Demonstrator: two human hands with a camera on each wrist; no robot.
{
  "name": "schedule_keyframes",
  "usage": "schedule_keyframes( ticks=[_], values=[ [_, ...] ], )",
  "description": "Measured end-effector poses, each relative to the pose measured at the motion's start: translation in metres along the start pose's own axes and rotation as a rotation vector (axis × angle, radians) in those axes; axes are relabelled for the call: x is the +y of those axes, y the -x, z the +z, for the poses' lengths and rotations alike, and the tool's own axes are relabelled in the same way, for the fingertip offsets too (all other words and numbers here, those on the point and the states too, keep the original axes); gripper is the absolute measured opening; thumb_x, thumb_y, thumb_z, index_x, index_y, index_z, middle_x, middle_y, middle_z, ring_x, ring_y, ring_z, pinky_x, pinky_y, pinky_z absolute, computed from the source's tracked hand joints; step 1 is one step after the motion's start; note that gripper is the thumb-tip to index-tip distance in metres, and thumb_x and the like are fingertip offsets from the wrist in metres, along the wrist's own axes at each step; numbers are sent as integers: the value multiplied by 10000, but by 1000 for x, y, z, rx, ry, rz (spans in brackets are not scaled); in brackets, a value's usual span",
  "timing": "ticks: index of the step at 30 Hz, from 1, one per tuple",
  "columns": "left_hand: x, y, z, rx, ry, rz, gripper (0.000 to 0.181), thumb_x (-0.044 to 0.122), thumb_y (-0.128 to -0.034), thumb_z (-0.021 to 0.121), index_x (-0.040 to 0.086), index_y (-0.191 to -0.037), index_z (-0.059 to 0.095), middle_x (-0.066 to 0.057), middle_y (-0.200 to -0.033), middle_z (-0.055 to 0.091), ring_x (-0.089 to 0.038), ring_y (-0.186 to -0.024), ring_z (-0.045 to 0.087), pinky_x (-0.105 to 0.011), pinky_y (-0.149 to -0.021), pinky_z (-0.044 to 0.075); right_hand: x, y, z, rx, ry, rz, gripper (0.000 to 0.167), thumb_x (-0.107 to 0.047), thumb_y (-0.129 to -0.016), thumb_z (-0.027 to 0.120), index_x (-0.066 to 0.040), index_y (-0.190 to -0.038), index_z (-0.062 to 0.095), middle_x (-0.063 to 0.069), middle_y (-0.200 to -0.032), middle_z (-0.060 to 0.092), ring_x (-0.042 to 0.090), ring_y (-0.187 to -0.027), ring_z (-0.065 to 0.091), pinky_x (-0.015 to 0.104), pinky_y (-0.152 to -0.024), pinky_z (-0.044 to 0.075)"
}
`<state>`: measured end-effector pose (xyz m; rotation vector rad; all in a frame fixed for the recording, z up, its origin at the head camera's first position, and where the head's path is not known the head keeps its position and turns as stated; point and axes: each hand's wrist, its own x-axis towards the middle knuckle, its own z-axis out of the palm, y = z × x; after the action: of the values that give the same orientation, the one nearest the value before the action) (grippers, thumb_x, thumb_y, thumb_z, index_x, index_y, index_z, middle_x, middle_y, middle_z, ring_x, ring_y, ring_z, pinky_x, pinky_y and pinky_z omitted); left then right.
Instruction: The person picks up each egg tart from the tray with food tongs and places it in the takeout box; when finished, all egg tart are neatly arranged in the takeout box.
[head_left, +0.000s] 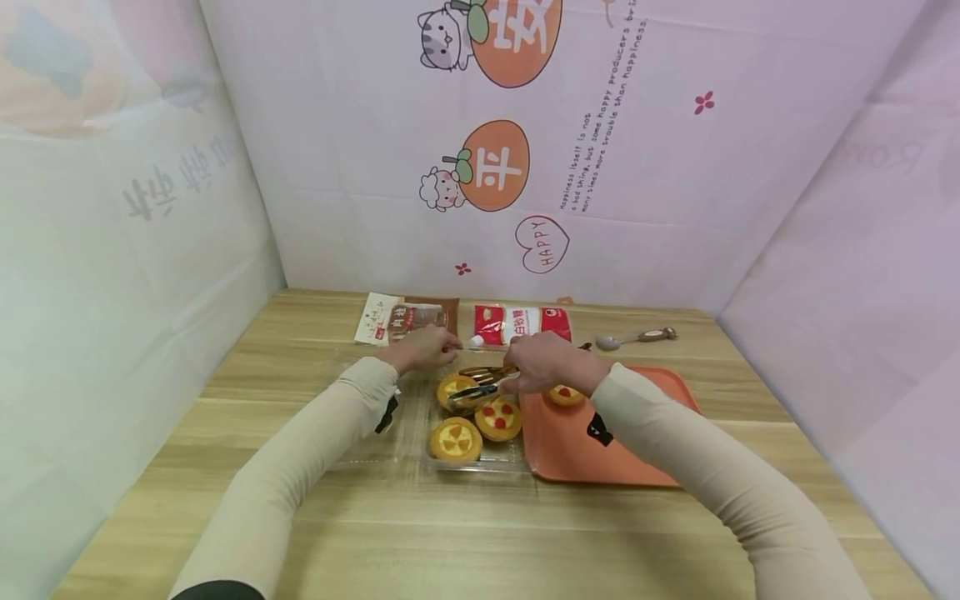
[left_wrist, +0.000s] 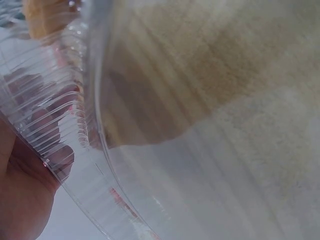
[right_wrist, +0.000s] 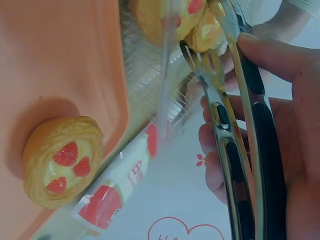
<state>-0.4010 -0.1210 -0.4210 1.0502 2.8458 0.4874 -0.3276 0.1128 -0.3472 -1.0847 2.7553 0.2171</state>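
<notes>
My right hand (head_left: 543, 362) grips metal tongs (right_wrist: 250, 115) with dark handle grips. The tong ends reach over egg tarts in a clear plastic box (head_left: 480, 467), beside a tart with orange fruit (head_left: 453, 387). A tart with red fruit (head_left: 498, 421) and another orange-topped tart (head_left: 456, 440) sit nearer the front. At the box's far left, my left hand (head_left: 426, 348) holds its clear plastic edge (left_wrist: 95, 125); fingers show through the ribbed plastic. One red-topped tart (right_wrist: 62, 162) rests on the orange tray (head_left: 600, 467), partly covered by my right arm in the head view.
Behind the box lie a brown-and-white packet (head_left: 405, 317) and a red-and-white sugar bag (head_left: 520, 323). A spoon (head_left: 637, 337) lies beyond the tray. The box's transparent lid (head_left: 367, 454) spreads left on the wooden table (head_left: 420, 542). Cloth-covered walls enclose the table's back and sides.
</notes>
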Motion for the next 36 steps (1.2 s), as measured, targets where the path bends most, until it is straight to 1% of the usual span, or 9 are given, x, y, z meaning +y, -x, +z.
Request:
schedule_keyframes(
  ticks=[8,13,16,18,21,27,31,34,36],
  values=[
    [-1,0,2,22,-14,26,200,112,-959,578,54,-1080,726,-18,-850,682,-79,-609,513,-222,-576,424,-2,1,-3,-36,-18,15,514,-508,-886,638,-102,-1195,703,74,-1135,676,223,-936,642,403,-831,535],
    [0,-1,1,7,-5,21,198,107,-959,572,57,-1073,725,-6,-804,655,-77,-586,492,-217,-554,403,8,13,-9,9,-52,47,566,-531,-881,626,-97,-1242,674,91,-1174,645,247,-999,628,442,-856,523],
    [0,-1,2,3,-8,17,176,99,-960,571,54,-1030,726,-12,-766,639,-87,-582,485,-228,-550,397,22,28,-17,65,-96,58,573,-507,-883,634,-67,-1249,664,115,-1199,642,274,-1033,633,463,-883,517],
    [-1,-1,2,4,-9,13,174,102,-960,578,53,-1039,725,-6,-782,647,-88,-593,504,-230,-561,416,33,40,-19,93,-128,67,566,-482,-884,644,-51,-1250,660,133,-1223,634,293,-1043,636,473,-886,518],
    [-3,-1,2,0,-12,9,183,119,-963,582,56,-1061,723,-20,-821,672,-95,-614,532,-242,-585,447,50,60,-18,128,-125,96,548,-462,-881,653,-44,-1236,669,150,-1210,635,298,-1006,642,480,-852,526],
    [-4,-1,1,1,-32,6,210,140,-955,584,65,-1096,720,-39,-949,711,-98,-678,577,-271,-667,498,81,104,-3,152,-63,216,541,-486,-859,677,-66,-1200,698,119,-1073,641,215,-817,598,409,-661,507],
    [0,0,-1,-7,-33,-18,213,144,-959,584,67,-1106,716,-55,-990,714,-133,-733,613,-312,-728,523,94,127,10,157,-40,243,508,-465,-859,677,-60,-1164,711,128,-1048,639,231,-806,596,426,-646,494],
    [3,1,0,-11,-30,-32,235,144,-959,584,61,-1142,706,-76,-1055,717,-153,-806,642,-341,-793,537,101,137,23,149,-28,245,499,-470,-858,668,-55,-1131,715,132,-1073,663,274,-881,637,470,-692,524],
    [4,1,1,-9,-31,-30,241,139,-960,583,58,-1153,702,-81,-1076,715,-155,-821,646,-344,-804,538,104,140,31,136,-34,253,510,-473,-850,671,-48,-1129,711,132,-1063,669,289,-888,645,475,-684,534]
  ],
)
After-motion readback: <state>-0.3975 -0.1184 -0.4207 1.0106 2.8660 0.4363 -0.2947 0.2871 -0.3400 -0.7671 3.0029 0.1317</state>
